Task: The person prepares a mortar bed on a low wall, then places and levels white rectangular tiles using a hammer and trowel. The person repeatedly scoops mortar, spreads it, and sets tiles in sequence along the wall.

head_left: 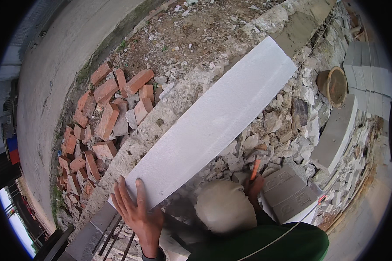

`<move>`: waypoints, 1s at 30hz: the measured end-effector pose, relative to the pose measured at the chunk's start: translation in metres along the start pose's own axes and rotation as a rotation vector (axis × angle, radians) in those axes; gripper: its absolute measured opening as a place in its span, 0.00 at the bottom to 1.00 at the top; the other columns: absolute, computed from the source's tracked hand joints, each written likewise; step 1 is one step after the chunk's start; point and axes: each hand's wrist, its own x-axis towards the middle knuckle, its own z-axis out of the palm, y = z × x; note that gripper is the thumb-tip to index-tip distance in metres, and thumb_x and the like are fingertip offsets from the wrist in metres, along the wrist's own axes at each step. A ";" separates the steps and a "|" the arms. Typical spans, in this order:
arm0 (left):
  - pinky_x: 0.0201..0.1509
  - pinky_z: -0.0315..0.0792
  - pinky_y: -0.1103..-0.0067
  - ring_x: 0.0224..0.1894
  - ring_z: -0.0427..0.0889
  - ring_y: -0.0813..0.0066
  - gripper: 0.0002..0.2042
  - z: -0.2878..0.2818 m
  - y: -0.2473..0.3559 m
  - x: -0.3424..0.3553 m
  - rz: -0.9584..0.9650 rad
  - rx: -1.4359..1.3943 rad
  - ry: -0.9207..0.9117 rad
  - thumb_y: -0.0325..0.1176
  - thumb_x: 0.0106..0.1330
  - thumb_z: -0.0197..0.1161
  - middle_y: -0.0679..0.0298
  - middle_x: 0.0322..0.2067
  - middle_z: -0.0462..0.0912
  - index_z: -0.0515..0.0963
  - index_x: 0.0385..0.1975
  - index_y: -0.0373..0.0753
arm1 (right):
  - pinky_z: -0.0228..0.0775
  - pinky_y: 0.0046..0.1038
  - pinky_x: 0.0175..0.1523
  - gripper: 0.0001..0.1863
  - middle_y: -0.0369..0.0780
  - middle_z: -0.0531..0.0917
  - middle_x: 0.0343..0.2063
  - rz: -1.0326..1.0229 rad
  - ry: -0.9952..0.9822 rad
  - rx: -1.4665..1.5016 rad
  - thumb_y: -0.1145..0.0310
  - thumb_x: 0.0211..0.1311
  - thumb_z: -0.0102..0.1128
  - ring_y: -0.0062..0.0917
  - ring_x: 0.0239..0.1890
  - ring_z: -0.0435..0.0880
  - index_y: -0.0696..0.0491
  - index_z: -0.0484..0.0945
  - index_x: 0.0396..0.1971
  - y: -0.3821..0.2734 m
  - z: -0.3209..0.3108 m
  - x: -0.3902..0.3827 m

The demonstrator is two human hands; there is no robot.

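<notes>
A long white aerated concrete block point(213, 124) lies slantwise along a low, rough concrete wall footing. My left hand point(137, 211) rests on the block's near left end, fingers spread and flat. Lower right of the block, my right hand point(253, 187) is partly hidden behind a rounded beige shape point(225, 206) that I cannot identify for sure. Its fingers are closed round a narrow orange bar-shaped thing point(255, 168), whose lower part is out of sight. Wet grey mortar point(298, 32) covers the footing beyond the block's far end.
Broken red bricks point(109, 115) are heaped left of the footing. Grey rubble point(274, 124) lies to the right, with a clay-coloured bucket point(333, 87), a long grey slab point(335, 135) and stacked blocks point(368, 74). A string point(287, 232) crosses at lower right; dark rods point(113, 237) stick out at lower left.
</notes>
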 end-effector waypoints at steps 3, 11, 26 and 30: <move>0.78 0.55 0.45 0.75 0.62 0.36 0.49 -0.002 -0.001 -0.001 -0.002 0.019 -0.012 0.24 0.43 0.74 0.45 0.74 0.64 0.68 0.74 0.49 | 0.67 0.45 0.51 0.16 0.51 0.77 0.40 0.017 0.113 0.155 0.70 0.67 0.62 0.46 0.44 0.77 0.61 0.72 0.50 -0.032 -0.017 0.024; 0.77 0.55 0.42 0.73 0.63 0.31 0.50 -0.002 -0.002 -0.001 -0.004 0.031 -0.035 0.27 0.35 0.77 0.38 0.72 0.63 0.70 0.70 0.45 | 0.55 0.25 0.17 0.19 0.33 0.67 0.18 0.422 0.080 1.484 0.50 0.82 0.47 0.18 0.14 0.62 0.53 0.71 0.39 -0.175 -0.066 0.124; 0.77 0.51 0.41 0.74 0.61 0.31 0.46 -0.004 -0.004 -0.002 -0.001 0.007 -0.056 0.29 0.38 0.74 0.39 0.72 0.62 0.73 0.69 0.44 | 0.51 0.24 0.18 0.36 0.32 0.63 0.15 0.330 -0.241 1.502 0.31 0.77 0.40 0.18 0.12 0.58 0.55 0.69 0.32 -0.190 -0.048 0.132; 0.77 0.50 0.42 0.75 0.61 0.33 0.48 -0.002 -0.008 -0.002 0.001 -0.015 -0.043 0.29 0.37 0.75 0.41 0.73 0.62 0.73 0.70 0.49 | 0.51 0.24 0.20 0.36 0.33 0.67 0.17 -0.008 -0.138 1.218 0.31 0.76 0.42 0.17 0.15 0.61 0.56 0.70 0.32 -0.165 -0.022 0.114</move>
